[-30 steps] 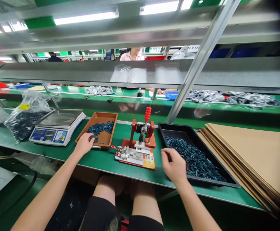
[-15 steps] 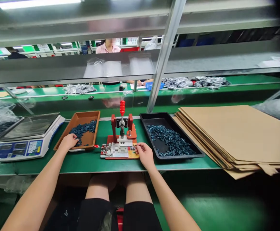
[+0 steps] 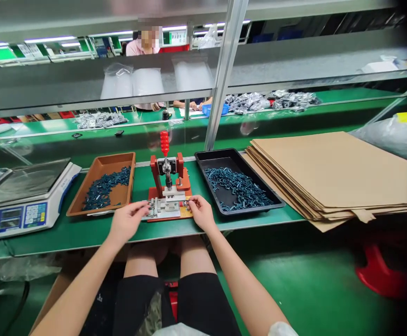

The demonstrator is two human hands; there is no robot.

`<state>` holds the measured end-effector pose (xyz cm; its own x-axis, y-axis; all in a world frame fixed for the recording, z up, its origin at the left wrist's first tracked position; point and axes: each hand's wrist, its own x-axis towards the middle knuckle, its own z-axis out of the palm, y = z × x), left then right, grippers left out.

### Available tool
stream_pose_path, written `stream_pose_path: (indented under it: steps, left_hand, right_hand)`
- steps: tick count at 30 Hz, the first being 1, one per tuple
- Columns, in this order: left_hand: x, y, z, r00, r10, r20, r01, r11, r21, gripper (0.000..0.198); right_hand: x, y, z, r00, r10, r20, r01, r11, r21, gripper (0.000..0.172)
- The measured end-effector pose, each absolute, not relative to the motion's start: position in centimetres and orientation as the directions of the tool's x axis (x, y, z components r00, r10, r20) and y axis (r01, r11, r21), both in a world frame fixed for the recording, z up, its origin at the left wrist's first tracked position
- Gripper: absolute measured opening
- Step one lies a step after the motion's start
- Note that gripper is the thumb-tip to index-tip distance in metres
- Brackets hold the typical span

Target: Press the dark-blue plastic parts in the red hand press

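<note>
Toggle press (image 3: 169,181): near the worktop's (image 3: 94,232) front edge.
My left hand (image 3: 128,221): off the brown tray (image 3: 123,193), now at the press's left end.
My right hand (image 3: 202,213): still at the right; both ends attended.
Both grips: curled in; holding anything, I can't tell.

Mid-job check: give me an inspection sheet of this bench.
Surface: green bench, partly covered.
Job's things: red-handled press between brown tray and black tray, both holding small dark pieces.
Clutter: scale at left, cardboard stack at right.
Hands: left hand at press's left end, right hand at its right; anything held too small to tell.
Cables: dark cable below bench, left.
Surroundings: shelf with plastic bags; person in pink beyond.
</note>
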<state>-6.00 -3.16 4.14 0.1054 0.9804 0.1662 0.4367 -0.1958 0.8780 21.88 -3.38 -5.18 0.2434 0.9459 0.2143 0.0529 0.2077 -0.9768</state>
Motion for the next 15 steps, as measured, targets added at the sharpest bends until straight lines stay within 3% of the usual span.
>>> stream_pose_path:
  steps: [4, 9, 15]
  left_hand:
    - [-1.5, -3.1, 2.7, 0.273, 0.939, 0.210, 0.604, -0.337, 0.722, 0.024]
    - [0.4, 0.0, 1.5, 0.397, 0.863, 0.314, 0.749, -0.502, 0.433, 0.022]
    - [2.0, 1.0, 1.2, 0.427, 0.871, 0.244, 0.811, -0.488, 0.323, 0.023]
  right_hand:
    - [21.8, -3.5, -5.2, 0.254, 0.943, 0.215, 0.071, 0.204, -0.976, 0.023]
    - [21.8, -3.5, -5.1, 0.257, 0.938, 0.232, 0.092, 0.215, -0.972, 0.020]
    - [21.8, -3.4, -5.5, 0.261, 0.937, 0.232, 0.103, 0.212, -0.972, 0.019]
